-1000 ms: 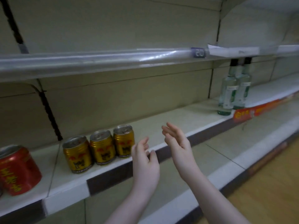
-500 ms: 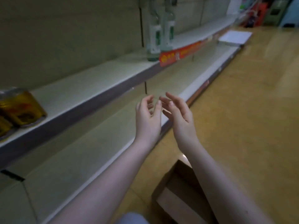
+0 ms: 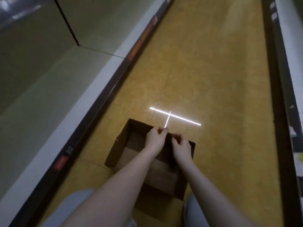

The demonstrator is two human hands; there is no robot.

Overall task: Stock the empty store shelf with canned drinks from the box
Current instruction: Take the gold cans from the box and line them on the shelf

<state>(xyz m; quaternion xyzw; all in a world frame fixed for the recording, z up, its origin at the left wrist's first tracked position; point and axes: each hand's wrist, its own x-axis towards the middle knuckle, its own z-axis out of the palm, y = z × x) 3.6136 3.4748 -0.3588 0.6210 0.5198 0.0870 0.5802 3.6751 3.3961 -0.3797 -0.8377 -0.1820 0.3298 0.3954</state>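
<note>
**Cardboard box, two hands at its far rim, no cans showing**

Head view, the only one I have. I'm looking straight down at the box (image 3: 118, 149) on the yellow floor (image 3: 205, 71), near the foot of the store shelf (image 3: 49, 89). Out over the far wall go the left hand (image 3: 155, 140) and the right hand (image 3: 182, 149), side by side, fingers curled in. Pinching the cardboard, or just curled above it? It's blurred, so I cannot tell.

No canned drinks in sight. What shows of the box bottom is bare cardboard, and the forearms hide the near part.

Risks, as I judge them:
- Groping blind under those arms could come up with nothing.
- A tug on that thin wall could drag or tip a light box.
- The reflected strip light (image 3: 175, 116) just beyond the rim could fool my eye.
</note>
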